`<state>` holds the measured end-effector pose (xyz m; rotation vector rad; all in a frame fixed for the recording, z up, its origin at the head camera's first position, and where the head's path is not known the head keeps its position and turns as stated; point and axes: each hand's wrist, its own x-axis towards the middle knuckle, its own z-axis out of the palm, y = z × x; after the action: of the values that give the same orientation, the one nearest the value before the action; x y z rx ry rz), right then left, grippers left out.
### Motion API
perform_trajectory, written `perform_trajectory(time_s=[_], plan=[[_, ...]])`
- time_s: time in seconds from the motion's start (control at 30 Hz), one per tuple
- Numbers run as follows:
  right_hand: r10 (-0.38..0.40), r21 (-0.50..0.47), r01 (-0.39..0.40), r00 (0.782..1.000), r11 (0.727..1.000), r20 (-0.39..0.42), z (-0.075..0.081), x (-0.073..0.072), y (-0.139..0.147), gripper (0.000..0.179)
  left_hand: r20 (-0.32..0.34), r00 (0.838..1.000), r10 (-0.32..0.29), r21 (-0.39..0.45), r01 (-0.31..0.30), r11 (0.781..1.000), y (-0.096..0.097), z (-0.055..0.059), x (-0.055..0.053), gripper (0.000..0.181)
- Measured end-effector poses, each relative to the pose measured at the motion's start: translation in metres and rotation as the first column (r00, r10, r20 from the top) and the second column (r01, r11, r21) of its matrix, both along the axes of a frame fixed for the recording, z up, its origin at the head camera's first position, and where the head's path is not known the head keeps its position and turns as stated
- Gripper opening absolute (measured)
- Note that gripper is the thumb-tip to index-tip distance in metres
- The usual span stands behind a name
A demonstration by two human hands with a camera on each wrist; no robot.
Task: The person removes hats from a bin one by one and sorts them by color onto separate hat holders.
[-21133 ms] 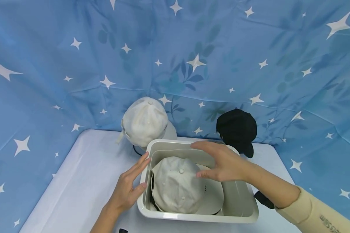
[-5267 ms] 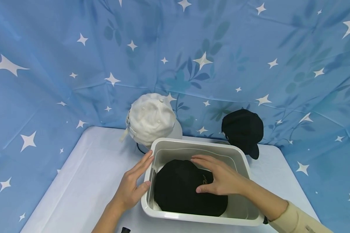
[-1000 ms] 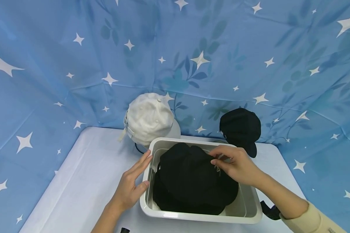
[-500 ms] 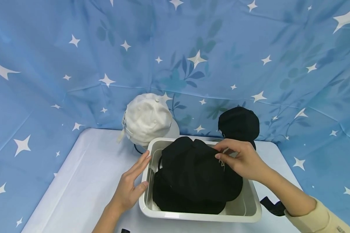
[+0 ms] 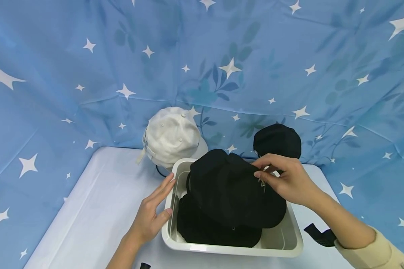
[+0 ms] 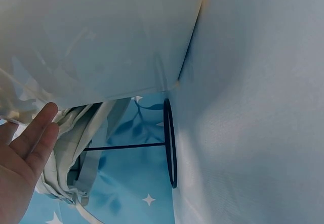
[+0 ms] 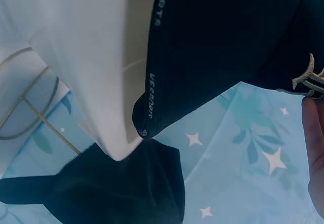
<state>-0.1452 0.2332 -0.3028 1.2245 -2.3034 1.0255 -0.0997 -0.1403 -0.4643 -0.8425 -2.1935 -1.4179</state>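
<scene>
My right hand (image 5: 289,179) pinches a black baseball cap (image 5: 229,190) at its front, beside pale gold embroidery, between thumb and fingers. The cap is tilted and overlaps the bin's far rim. In the right wrist view, the brim (image 7: 223,42) has white lettering along its edge and the fingertips are at the embroidery. Another black cap (image 5: 215,237) lies beneath it in the off-white plastic bin (image 5: 235,251), partly covered. My left hand (image 5: 151,209) rests against the bin's left rim with fingers extended. The left wrist view shows that hand (image 6: 25,168) by the bin's outer wall (image 6: 101,42).
An off-white cap (image 5: 173,136) sits on a black wire stand (image 6: 169,143) at the back left. At the back right is another black cap (image 5: 277,140), partly behind my right hand. A black strap (image 5: 320,235) lies right of the bin. A blue starry curtain (image 5: 202,56) encloses the white table (image 5: 114,194).
Over the last second, the pinched cap moved up and right, uncovering more of the cap below. About 5 s ago my right hand was open over it; 21 s ago an off-white cap filled the bin.
</scene>
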Motion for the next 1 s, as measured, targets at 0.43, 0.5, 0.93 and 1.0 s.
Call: perform_trajectory(time_s=[0.43,0.5,0.93,1.0], plan=[[-0.083,0.028,0.085,0.993,0.996,-0.084,0.024,-0.001,0.012,0.053,0.023,1.000,0.003,-0.007,-0.003,1.000,-0.001,-0.001,0.000,0.075],[-0.103,0.037,0.107,0.991,0.994,-0.090,0.029,0.000,0.016,0.054,0.020,1.000,0.004,-0.005,-0.004,1.000,-0.001,-0.001,0.000,0.076],[-0.239,0.014,0.246,0.954,0.969,-0.180,0.048,-0.003,0.041,0.047,-0.002,1.000,0.003,-0.001,-0.003,1.000,0.000,-0.001,0.000,0.074],[-0.267,0.001,0.272,0.948,0.962,-0.174,0.051,-0.004,0.044,0.047,0.005,1.000,0.001,-0.004,-0.001,1.000,0.000,0.000,0.000,0.074]])
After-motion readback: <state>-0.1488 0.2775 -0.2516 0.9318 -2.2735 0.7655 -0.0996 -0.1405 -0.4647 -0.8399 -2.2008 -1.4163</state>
